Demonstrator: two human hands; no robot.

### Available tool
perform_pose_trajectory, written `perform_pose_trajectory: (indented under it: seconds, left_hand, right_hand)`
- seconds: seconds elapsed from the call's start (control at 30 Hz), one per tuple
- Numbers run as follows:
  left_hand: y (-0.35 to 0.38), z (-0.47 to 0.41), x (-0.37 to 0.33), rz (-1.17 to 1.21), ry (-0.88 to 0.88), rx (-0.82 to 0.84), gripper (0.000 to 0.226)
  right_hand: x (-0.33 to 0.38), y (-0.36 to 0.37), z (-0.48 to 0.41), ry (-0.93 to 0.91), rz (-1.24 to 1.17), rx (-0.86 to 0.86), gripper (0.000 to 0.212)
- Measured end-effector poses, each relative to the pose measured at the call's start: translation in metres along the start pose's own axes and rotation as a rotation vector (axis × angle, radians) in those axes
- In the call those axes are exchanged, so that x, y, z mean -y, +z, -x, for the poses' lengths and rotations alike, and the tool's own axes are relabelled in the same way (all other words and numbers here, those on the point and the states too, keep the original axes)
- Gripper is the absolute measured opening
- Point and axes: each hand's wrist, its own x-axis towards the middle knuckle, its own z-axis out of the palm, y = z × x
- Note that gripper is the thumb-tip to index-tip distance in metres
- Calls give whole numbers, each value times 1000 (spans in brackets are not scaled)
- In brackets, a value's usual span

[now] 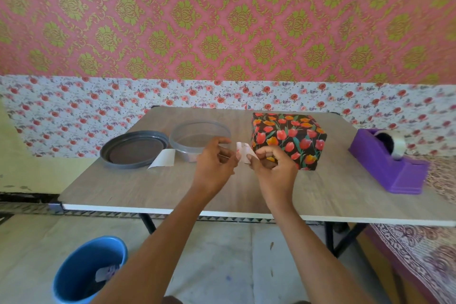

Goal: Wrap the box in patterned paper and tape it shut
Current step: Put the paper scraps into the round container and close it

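A clear round tub point(199, 139) sits on a wood-grain table point(123, 187), just behind and left of the grip. Further left, just beside the tub, a grey lid point(134, 149) lies flat. A white slip point(162, 158) rests in front of both. Below and far left of the grip, a blue bucket point(88, 269) stands on the floor, with a paper scrap inside. Pink-and-green wallpaper point(222, 20) fills the background.

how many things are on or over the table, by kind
dark grey round plastic lid: 1
clear round plastic container: 1
box wrapped in black tulip-patterned paper: 1
purple plastic tape dispenser: 1
white paper pieces: 2, white paper slip lying flat, small white paper scrap pinched between left hand and right hand
total: 6
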Motion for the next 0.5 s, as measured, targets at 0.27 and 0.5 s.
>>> perform_pose_trajectory:
  seconds: [0.27, 0.5]
  left_hand:
    - [13, -5, -22, -154, 178, 10, 23]
    - [24, -10, -37, -76, 130, -87, 5]
  right_hand:
    - [7, -23, -19, 92, -122, -6, 10]
    - [10, -37, -43, 92, -26, -18, 7]
